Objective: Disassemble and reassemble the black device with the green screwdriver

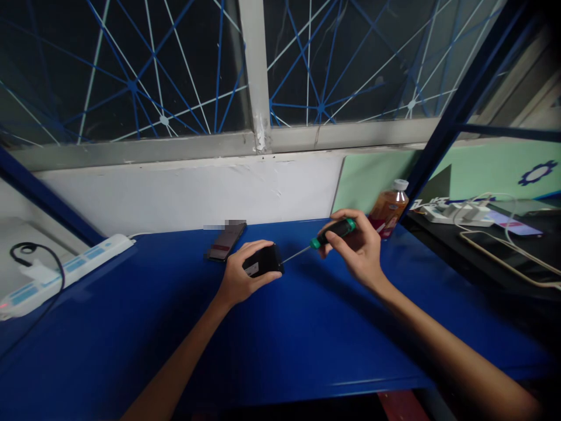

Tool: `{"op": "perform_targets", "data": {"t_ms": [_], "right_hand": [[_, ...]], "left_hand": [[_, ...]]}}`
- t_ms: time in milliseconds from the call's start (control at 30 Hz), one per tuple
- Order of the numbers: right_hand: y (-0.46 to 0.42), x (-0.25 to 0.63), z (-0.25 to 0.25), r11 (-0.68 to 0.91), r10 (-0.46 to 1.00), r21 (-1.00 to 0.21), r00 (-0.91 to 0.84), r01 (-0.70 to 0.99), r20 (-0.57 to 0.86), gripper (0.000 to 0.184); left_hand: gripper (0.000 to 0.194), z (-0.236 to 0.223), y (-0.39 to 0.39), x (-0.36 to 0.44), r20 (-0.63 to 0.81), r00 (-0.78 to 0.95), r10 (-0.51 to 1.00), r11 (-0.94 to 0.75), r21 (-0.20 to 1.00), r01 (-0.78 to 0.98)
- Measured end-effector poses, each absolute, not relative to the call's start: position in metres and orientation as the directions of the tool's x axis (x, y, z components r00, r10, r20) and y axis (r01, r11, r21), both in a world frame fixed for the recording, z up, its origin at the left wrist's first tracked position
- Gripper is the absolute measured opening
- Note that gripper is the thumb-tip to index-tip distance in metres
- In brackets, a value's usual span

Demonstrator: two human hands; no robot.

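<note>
We've got our L hand (239,276) wrapped round a small black rectangular box w/ a pale label (262,261), fingers one side & thumb t'other, over the glossy blue tabletop (263,345), tho we can't tell if the box touches it. Our R hand (360,252) grips the black-&-green handle of a screwdriver w/ thin metal shaft (335,234), tip at the box's R end. Nearby we see a dark rectangular phone (227,241) beyond the L hand, & a clear plastic btl of amber drink, white cap (389,207), behind the R.
</note>
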State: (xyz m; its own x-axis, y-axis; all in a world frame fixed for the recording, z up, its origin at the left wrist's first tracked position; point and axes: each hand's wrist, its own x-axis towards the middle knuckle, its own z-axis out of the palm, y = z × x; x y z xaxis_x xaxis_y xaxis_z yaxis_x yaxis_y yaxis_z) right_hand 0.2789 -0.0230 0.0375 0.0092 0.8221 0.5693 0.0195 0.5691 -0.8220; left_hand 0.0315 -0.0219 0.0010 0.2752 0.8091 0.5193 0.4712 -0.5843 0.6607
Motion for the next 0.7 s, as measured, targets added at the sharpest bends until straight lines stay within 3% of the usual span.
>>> {"op": "perform_targets", "data": {"t_ms": [200, 433, 600, 700], "right_hand": [[-0.022, 0.279, 0.036, 0.555, 0.809, -0.804, 0.086, 0.212, 0.581, 0.026], [-0.025, 0.281, 0.031, 0.623, 0.782, -0.781, 0.007, 0.040, 0.624, 0.022], [-0.027, 0.284, 0.020, 0.573, 0.794, -0.806, 0.142, 0.153, 0.591, 0.021], [-0.022, 0.286, 0.016, 0.519, 0.843, -0.848, 0.097, 0.108, 0.529, 0.020]], "left_hand": [[0.057, 0.001, -0.022, 0.033, 0.506, 0.291, 0.812, -0.582, 0.660, 0.476], [0.056, -0.001, -0.022, 0.033, 0.530, 0.292, 0.796, -0.601, 0.641, 0.477], [0.053, -0.002, -0.022, 0.034, 0.547, 0.307, 0.778, -0.623, 0.612, 0.487], [0.051, -0.003, -0.021, 0.034, 0.560, 0.306, 0.770, -0.631, 0.596, 0.497]]}}
